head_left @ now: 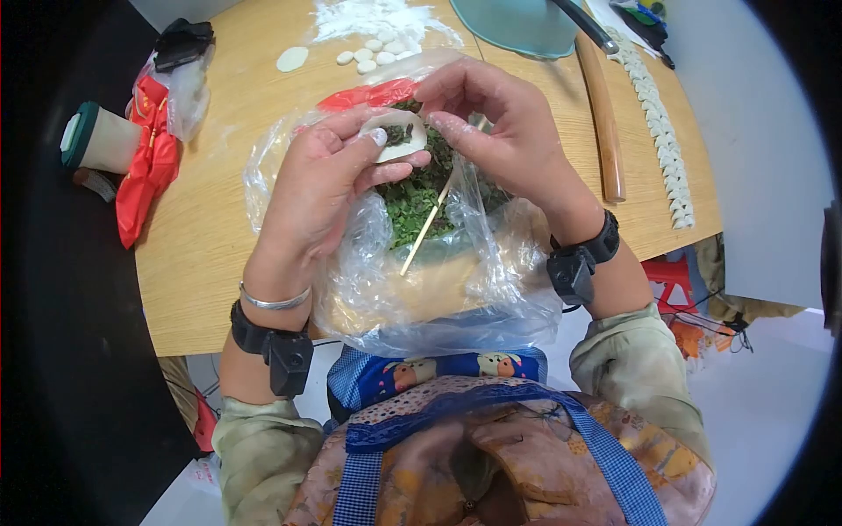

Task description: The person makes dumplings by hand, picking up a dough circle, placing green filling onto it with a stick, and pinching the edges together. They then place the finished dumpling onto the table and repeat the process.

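Note:
My left hand (pixel 329 162) holds a round white dumpling wrapper (pixel 388 151) with a small heap of dark green filling (pixel 399 135) on it. The thumb presses the wrapper's near left side and the fingers support it from beneath. Close by its right edge is my right hand (pixel 504 131), thumb and index finger apart, holding nothing. Under both hands lies a clear plastic bag (pixel 351 289) around a mass of chopped greens (pixel 417 202). A thin wooden stick (pixel 425 230) rests slanted in the greens.
Small dough rounds (pixel 366 57), one flattened wrapper (pixel 292 59) and scattered flour (pixel 377 17) lie at the back. A rolling pin (pixel 601 123) and a long row of folded dumplings (pixel 660 123) are on the right. Left stand a lidded container (pixel 105 140) and a red bag (pixel 151 167).

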Demonstrator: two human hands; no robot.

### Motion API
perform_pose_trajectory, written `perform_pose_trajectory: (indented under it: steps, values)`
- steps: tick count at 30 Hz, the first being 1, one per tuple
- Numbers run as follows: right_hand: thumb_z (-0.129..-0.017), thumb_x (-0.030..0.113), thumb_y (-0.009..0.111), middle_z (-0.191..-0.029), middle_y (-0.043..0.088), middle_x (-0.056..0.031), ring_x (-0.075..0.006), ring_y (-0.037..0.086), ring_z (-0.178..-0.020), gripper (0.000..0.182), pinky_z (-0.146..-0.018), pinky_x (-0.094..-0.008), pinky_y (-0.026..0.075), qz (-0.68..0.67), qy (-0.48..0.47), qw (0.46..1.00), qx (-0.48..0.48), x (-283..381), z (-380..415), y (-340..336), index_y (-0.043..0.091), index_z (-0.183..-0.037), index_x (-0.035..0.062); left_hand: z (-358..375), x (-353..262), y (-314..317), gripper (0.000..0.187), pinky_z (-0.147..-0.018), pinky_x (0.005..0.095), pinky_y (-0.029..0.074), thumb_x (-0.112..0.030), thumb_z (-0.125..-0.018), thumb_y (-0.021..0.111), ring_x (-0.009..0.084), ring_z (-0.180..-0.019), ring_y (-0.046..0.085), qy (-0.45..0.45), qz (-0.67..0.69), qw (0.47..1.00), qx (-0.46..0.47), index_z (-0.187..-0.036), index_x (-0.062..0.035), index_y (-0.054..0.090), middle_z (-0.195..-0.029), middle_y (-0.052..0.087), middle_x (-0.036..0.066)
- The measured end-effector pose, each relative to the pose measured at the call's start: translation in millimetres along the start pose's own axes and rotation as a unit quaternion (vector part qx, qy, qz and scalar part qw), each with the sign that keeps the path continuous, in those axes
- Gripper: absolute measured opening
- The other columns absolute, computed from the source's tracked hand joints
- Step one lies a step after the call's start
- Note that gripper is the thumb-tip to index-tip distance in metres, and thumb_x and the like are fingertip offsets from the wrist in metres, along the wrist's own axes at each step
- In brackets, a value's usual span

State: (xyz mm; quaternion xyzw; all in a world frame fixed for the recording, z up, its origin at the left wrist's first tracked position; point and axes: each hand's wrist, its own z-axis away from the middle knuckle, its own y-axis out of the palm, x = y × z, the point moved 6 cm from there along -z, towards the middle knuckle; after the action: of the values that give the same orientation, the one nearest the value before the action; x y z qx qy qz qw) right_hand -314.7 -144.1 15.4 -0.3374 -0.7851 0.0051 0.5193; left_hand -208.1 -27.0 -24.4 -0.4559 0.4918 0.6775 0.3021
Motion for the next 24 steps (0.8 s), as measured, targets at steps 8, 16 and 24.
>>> perform_pose_trajectory:
  steps: [8, 16, 24]
  values:
    - [-0.082, 0.002, 0.061, -0.085, 0.065, -0.0067, -0.0157, 0.064, -0.078, 0.018, -0.07, -0.0282, 0.05, 0.043, -0.031, 0.998, 0.022, 13, 1, -1, 0.064, -0.099, 0.0014, 0, -2, 2, 0.035, -0.085, 0.0256, 0.057, -0.007, -0.095, 0.048, 0.0216, -0.098, 0.068, 0.004, -0.014, 1.0, 0.012, -0.127, 0.0089, 0.052, -0.112, 0.065, 0.016]
    - [-0.077, 0.004, 0.063, -0.084, 0.064, -0.011, -0.0286, 0.062, -0.078, 0.019, -0.073, -0.0364, 0.048, 0.13, -0.105, 0.985, 0.036, 20, 1, 4, 0.064, -0.096, 0.0048, 1, -3, 3, 0.036, -0.083, 0.0234, 0.057, 0.002, -0.091, 0.045, 0.0203, -0.094, 0.069, 0.017, 0.017, 1.0, 0.006, -0.124, 0.0115, 0.053, -0.112, 0.065, 0.016]
    - [-0.071, 0.006, 0.067, -0.09, 0.059, -0.008, -0.0305, 0.056, -0.088, 0.027, -0.078, -0.0402, 0.045, 0.203, -0.173, 0.962, 0.064, 22, 3, 10, 0.067, -0.098, 0.0094, 2, -4, 0, 0.033, -0.081, 0.0248, 0.058, -0.006, -0.095, 0.048, 0.0211, -0.097, 0.069, 0.015, 0.0, 1.0, 0.007, -0.125, 0.0079, 0.052, -0.113, 0.065, 0.015]
